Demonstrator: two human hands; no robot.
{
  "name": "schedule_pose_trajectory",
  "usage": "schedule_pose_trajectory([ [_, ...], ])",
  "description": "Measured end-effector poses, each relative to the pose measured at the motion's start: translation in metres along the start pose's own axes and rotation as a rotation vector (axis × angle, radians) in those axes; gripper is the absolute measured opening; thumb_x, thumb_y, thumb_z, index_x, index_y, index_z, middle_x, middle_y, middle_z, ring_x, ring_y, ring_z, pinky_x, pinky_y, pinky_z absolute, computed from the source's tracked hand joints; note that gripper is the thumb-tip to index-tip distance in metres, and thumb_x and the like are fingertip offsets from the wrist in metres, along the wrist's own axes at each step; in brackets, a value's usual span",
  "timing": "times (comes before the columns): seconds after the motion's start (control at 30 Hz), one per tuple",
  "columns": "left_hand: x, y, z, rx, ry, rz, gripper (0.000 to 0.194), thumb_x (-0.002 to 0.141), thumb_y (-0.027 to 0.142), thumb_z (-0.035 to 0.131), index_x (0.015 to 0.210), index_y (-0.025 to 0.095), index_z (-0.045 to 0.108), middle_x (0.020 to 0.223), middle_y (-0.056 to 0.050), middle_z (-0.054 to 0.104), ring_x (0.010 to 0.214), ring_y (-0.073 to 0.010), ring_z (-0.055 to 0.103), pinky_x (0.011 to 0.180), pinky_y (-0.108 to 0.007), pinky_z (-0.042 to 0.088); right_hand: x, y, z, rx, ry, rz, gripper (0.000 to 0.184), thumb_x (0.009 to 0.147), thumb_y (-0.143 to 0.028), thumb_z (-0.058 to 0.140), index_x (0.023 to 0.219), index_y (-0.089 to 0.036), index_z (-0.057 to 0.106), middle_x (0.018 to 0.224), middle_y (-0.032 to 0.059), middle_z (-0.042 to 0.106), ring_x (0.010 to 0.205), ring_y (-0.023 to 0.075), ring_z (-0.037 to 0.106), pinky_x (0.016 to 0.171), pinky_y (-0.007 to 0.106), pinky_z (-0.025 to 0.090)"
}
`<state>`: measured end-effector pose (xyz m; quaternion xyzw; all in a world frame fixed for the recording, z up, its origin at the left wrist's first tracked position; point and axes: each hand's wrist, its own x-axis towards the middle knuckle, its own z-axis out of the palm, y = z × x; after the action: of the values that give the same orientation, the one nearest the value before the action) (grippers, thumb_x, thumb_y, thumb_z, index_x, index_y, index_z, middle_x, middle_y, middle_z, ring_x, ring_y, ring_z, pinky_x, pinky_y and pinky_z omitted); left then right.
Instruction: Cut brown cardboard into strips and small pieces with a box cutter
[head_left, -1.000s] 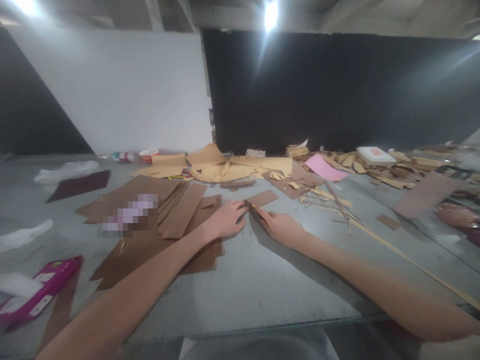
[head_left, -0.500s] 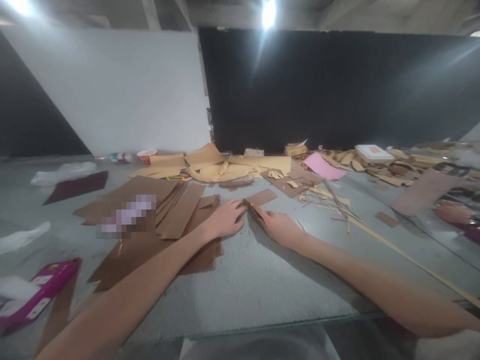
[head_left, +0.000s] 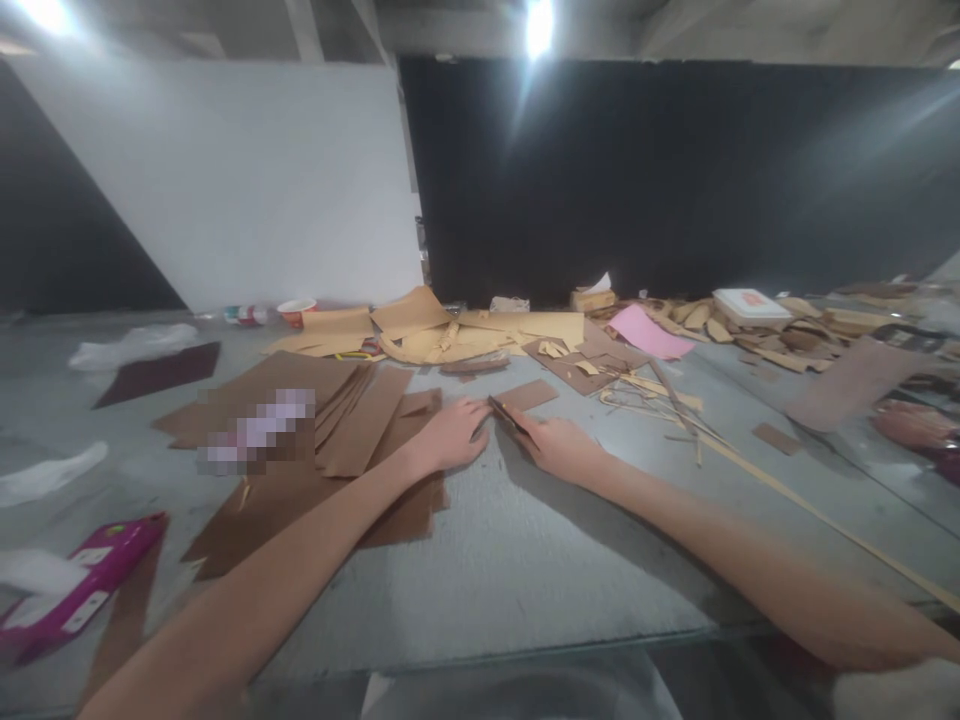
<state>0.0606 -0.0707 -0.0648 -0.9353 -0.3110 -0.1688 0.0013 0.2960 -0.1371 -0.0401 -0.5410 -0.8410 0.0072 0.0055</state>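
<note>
**Slim dark tool with a yellow mark (head_left: 510,412) gripped in the right hand (head_left: 566,450)**

The tool was grasped between closed fingers and slanted toward the left fingertips, seemingly so that its tip could be guided at close range. The left hand (head_left: 454,435) was lowered to the grey tabletop (head_left: 517,570) with its fingers loosely bent, perhaps for steadying; whether anything was pinched beneath them could not be told. A small brown rectangular piece (head_left: 531,395) was left just beyond the hands. Flat brown sheets (head_left: 371,425) were piled and fanned beside the left hand, probably to be within reach; thin tan strips (head_left: 645,395) were scattered beyond the right.
</note>
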Motion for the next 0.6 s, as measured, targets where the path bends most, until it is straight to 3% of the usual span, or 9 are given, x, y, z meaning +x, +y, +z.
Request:
schedule_pose_trajectory([
  [0.23, 0.0027, -0.0040, 0.0082, 0.045, 0.005, 0.010, 0.041, 0.100, 0.016, 0.047, 0.137, 0.015, 0.063, 0.140, -0.016, 0.068, 0.131, -0.0295, 0.062, 0.118, -0.048, 0.045, 0.0018, -0.0026, -0.0002, -0.004, 0.000, -0.020, 0.062, 0.113, -0.035, 0.031, 0.172, -0.018, 0.019, 0.105, 0.0181, 0.080, 0.091, 0.0312, 0.078, 0.074, 0.034, 0.049],
  [0.6, 0.0035, 0.0007, 0.0033, 0.041, 0.019, 0.025, 0.035, 0.097, 0.013, 0.049, 0.128, 0.016, 0.065, 0.133, -0.014, 0.068, 0.121, -0.0289, 0.062, 0.110, -0.046, 0.049, 0.0028, -0.0014, -0.0012, 0.023, 0.017, -0.037, 0.063, 0.112, -0.032, 0.032, 0.172, -0.017, 0.018, 0.106, 0.0180, 0.080, 0.090, 0.0290, 0.077, 0.074, 0.032, 0.048],
])
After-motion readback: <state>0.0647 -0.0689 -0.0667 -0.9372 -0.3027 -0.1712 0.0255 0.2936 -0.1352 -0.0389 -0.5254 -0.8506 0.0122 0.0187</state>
